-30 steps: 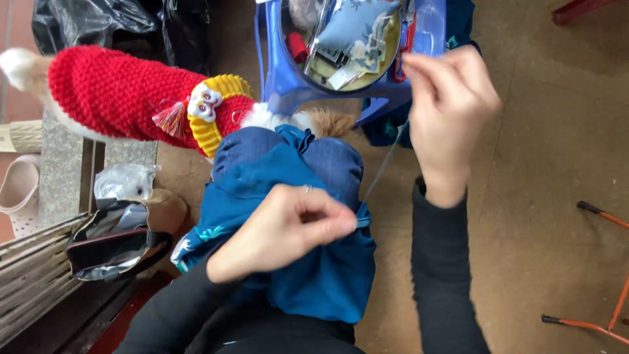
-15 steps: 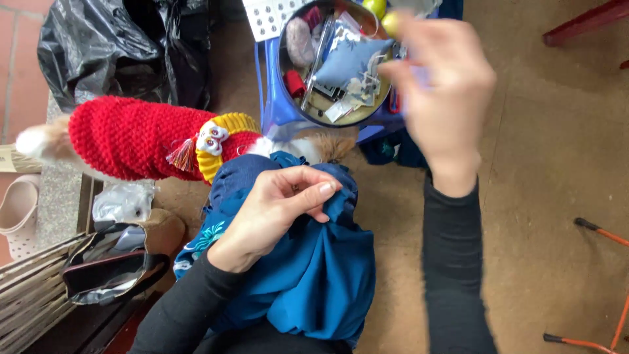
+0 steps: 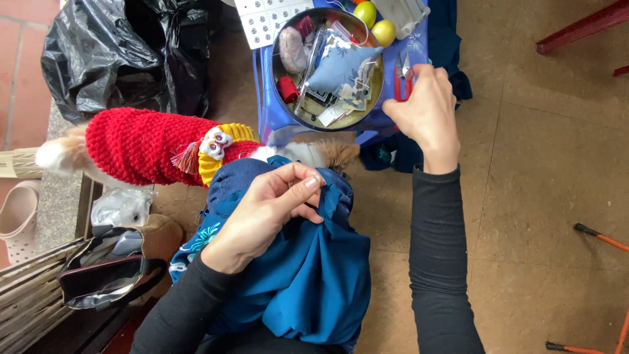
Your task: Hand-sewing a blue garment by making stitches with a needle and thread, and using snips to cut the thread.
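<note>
Left hand (image 3: 265, 213) pinching blue fabric (image 3: 308, 282); right hand (image 3: 426, 111) at snips (image 3: 403, 75).

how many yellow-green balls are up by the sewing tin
2: both yellow-green balls sit side by side past the round tin's far rim, one left, one right. Others may be hidden.

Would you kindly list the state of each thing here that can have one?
Left hand: fingers pinching the blue cloth, which is bunched.
Right hand: at the red snips on the blue stool; grip unclear.
Round tin: open, full of sewing bits.
Black bag: crumpled.
Dog: wearing a red knitted sweater.
</note>
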